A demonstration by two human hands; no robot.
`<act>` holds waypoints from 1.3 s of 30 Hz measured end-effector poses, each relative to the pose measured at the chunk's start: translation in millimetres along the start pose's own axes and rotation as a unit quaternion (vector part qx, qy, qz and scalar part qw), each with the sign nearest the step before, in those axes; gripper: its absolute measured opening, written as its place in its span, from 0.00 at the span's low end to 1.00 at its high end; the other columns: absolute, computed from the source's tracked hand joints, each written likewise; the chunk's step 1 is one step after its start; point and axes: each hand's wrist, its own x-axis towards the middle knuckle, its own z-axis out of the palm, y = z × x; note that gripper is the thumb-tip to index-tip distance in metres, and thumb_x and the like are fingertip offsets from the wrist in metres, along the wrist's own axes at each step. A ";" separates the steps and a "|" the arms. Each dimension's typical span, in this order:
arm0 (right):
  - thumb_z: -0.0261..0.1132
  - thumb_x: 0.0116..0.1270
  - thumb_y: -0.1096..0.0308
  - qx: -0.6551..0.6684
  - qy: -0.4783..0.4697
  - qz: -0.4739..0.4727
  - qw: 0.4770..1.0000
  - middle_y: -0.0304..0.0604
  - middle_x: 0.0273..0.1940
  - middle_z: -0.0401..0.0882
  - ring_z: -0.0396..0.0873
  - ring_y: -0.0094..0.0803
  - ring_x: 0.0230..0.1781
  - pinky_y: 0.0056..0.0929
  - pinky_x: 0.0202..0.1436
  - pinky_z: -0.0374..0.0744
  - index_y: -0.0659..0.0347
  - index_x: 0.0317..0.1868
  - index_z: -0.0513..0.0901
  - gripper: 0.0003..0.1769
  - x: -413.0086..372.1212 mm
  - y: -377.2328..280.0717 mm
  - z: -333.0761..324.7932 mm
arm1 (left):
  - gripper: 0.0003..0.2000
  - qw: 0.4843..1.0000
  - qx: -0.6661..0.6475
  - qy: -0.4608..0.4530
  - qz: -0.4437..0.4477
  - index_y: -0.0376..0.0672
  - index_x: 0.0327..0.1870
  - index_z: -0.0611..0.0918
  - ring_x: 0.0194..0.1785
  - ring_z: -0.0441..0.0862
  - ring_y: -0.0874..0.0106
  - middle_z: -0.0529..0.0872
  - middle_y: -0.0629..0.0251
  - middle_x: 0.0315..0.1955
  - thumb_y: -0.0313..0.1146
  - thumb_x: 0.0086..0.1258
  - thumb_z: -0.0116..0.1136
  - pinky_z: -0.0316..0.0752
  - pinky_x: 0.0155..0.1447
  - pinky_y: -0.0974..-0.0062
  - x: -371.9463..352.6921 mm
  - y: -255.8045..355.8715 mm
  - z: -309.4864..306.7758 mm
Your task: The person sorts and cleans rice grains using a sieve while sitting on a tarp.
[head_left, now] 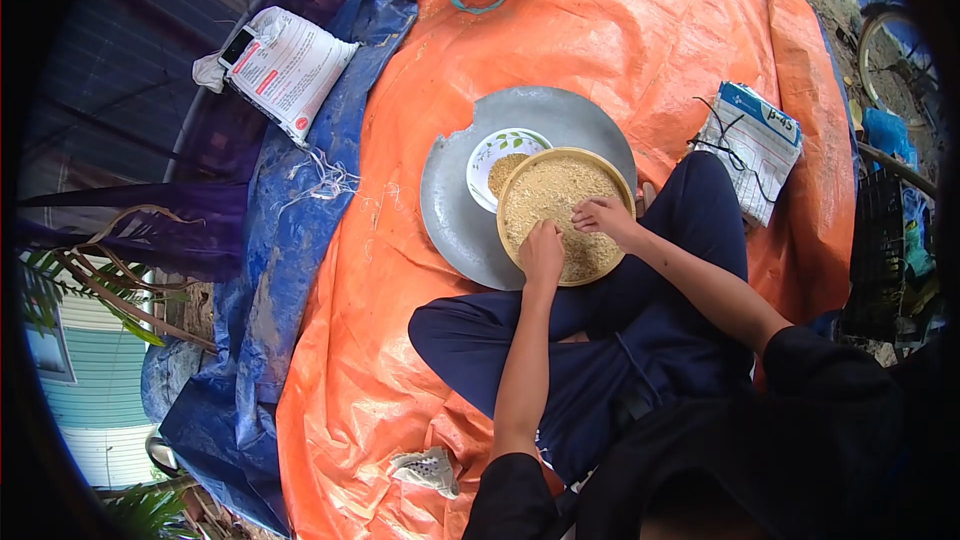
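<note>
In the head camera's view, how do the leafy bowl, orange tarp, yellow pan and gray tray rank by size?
1. Orange tarp
2. Gray tray
3. Yellow pan
4. Leafy bowl, partly hidden by the pan

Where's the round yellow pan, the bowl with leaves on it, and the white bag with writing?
Yellow pan [567, 151]: head view, top rim.
Leafy bowl [482, 162]: head view, inside wall.
White bag [288, 75]: head view, middle of the printed side.

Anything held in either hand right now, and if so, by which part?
Left hand and right hand are over the grain, neither visibly gripping the round tray. Can't tell if the fingers pinch any grain.
</note>
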 end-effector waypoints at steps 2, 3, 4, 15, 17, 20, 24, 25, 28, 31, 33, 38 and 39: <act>0.54 0.76 0.61 0.000 -0.001 -0.001 1.000 0.48 0.42 0.83 0.84 0.30 0.42 0.27 0.51 0.83 0.70 0.50 0.79 0.18 0.2 0.4 -0.2 | 0.05 1.000 0.000 -0.001 -0.003 0.40 0.36 0.81 0.42 0.84 0.55 0.85 0.57 0.36 0.31 0.64 0.63 0.78 0.45 0.60 -0.4 0.4 -0.4; 0.54 0.76 0.61 0.001 -0.002 -0.002 1.000 0.48 0.42 0.83 0.84 0.30 0.42 0.27 0.50 0.83 0.70 0.50 0.79 0.18 0.5 0.6 -0.4 | 0.05 1.000 -0.001 -0.001 -0.004 0.40 0.36 0.81 0.42 0.84 0.55 0.85 0.57 0.36 0.31 0.64 0.64 0.78 0.45 0.60 -0.5 0.5 -0.5; 0.54 0.76 0.61 0.001 -0.003 -0.003 1.000 0.48 0.42 0.83 0.84 0.30 0.42 0.27 0.50 0.83 0.70 0.50 0.79 0.18 0.8 0.7 -0.6 | 0.05 1.000 -0.001 -0.002 -0.004 0.40 0.36 0.81 0.42 0.84 0.55 0.85 0.57 0.36 0.31 0.64 0.64 0.78 0.45 0.60 -0.4 0.6 -0.6; 0.56 0.74 0.63 0.009 0.004 0.005 1.000 0.48 0.42 0.82 0.83 0.30 0.41 0.26 0.49 0.83 0.69 0.50 0.80 0.16 1.6 1.6 -0.7 | 0.06 1.000 -0.010 0.004 -0.010 0.38 0.32 0.81 0.42 0.83 0.54 0.85 0.56 0.35 0.30 0.62 0.65 0.77 0.45 0.59 -0.5 0.5 2.0; 0.56 0.73 0.64 0.013 0.003 0.006 1.000 0.48 0.42 0.82 0.83 0.31 0.41 0.26 0.48 0.82 0.69 0.50 0.80 0.16 1.5 1.7 -0.8 | 0.06 1.000 -0.013 0.005 -0.007 0.38 0.33 0.81 0.42 0.83 0.54 0.85 0.56 0.35 0.30 0.62 0.65 0.77 0.45 0.59 -0.6 0.0 2.9; 0.56 0.73 0.64 0.012 0.002 0.004 1.000 0.48 0.42 0.82 0.83 0.31 0.41 0.27 0.48 0.82 0.69 0.50 0.80 0.16 1.3 1.6 -0.5 | 0.06 1.000 -0.013 0.005 -0.008 0.39 0.33 0.82 0.42 0.83 0.54 0.84 0.56 0.35 0.30 0.62 0.65 0.77 0.46 0.59 -0.5 0.0 3.3; 0.56 0.73 0.65 0.004 0.005 0.004 1.000 0.48 0.42 0.82 0.83 0.31 0.41 0.27 0.49 0.82 0.69 0.50 0.80 0.15 0.7 0.9 -0.1 | 0.06 1.000 -0.008 0.006 -0.008 0.39 0.33 0.82 0.42 0.83 0.54 0.84 0.56 0.35 0.30 0.61 0.66 0.77 0.46 0.59 -0.6 -0.1 3.8; 0.56 0.73 0.65 0.001 0.004 0.004 1.000 0.48 0.42 0.82 0.83 0.30 0.41 0.27 0.49 0.82 0.69 0.50 0.80 0.15 0.7 0.9 -0.3 | 0.06 1.000 -0.009 0.006 -0.007 0.39 0.33 0.82 0.42 0.83 0.54 0.84 0.56 0.35 0.30 0.61 0.66 0.77 0.46 0.59 -0.8 -0.3 4.0; 0.56 0.73 0.65 0.002 0.003 0.002 1.000 0.47 0.42 0.82 0.83 0.30 0.41 0.26 0.48 0.82 0.69 0.50 0.80 0.15 -1.6 -1.3 1.1 | 0.06 1.000 -0.012 0.005 -0.006 0.39 0.33 0.82 0.42 0.83 0.54 0.84 0.56 0.35 0.30 0.61 0.66 0.77 0.46 0.59 -1.1 0.6 3.0; 0.54 0.77 0.62 -0.020 -0.002 -0.007 1.000 0.45 0.42 0.83 0.83 0.28 0.41 0.26 0.50 0.82 0.69 0.51 0.79 0.17 0.5 2.0 0.1 | 0.06 1.000 -0.010 0.004 -0.007 0.39 0.33 0.82 0.42 0.83 0.54 0.84 0.56 0.35 0.30 0.61 0.66 0.77 0.46 0.59 -1.2 1.3 3.3; 0.54 0.77 0.62 -0.023 -0.003 -0.007 1.000 0.45 0.42 0.83 0.83 0.28 0.41 0.26 0.50 0.82 0.69 0.52 0.79 0.17 0.3 1.6 0.1 | 0.06 1.000 -0.006 0.005 -0.005 0.39 0.33 0.82 0.42 0.83 0.54 0.84 0.56 0.35 0.31 0.61 0.66 0.77 0.46 0.59 -1.1 0.9 4.2; 0.57 0.73 0.64 -0.001 0.004 -0.004 1.000 0.45 0.41 0.82 0.81 0.27 0.39 0.25 0.46 0.81 0.69 0.48 0.80 0.15 -3.1 -1.6 2.6 | 0.06 1.000 -0.007 0.001 -0.008 0.40 0.33 0.82 0.42 0.83 0.54 0.84 0.56 0.36 0.31 0.62 0.65 0.77 0.46 0.58 -1.3 1.1 4.0; 0.57 0.73 0.64 -0.004 0.006 -0.004 1.000 0.45 0.41 0.82 0.81 0.27 0.39 0.25 0.46 0.81 0.69 0.48 0.80 0.15 -4.3 -3.0 3.4 | 0.06 1.000 -0.006 0.001 -0.008 0.40 0.33 0.82 0.42 0.83 0.54 0.84 0.56 0.36 0.31 0.62 0.65 0.77 0.46 0.58 -1.1 0.9 4.2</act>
